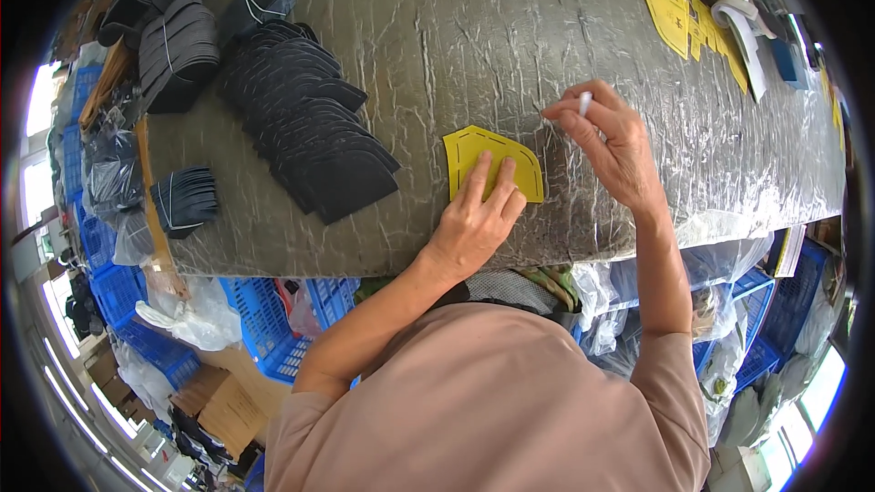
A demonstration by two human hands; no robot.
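My left hand (474,219) presses flat on a yellow pattern piece (474,153) that lies on the grey, wrinkled table (474,36). Its fingers are spread over the piece's lower right part. My right hand (609,141) hovers just right of the piece, fingers pinched on a small white marking pen (584,103) whose tip points up. A fanned stack of black cut pieces (310,123) lies to the left of the yellow piece.
Bundles of dark grey cut pieces (178,50) tied with string lie at the table's far left. More yellow pattern pieces (670,9) and white tape sit at the far right. Blue plastic crates (273,323) and plastic bags stand below the table edge.
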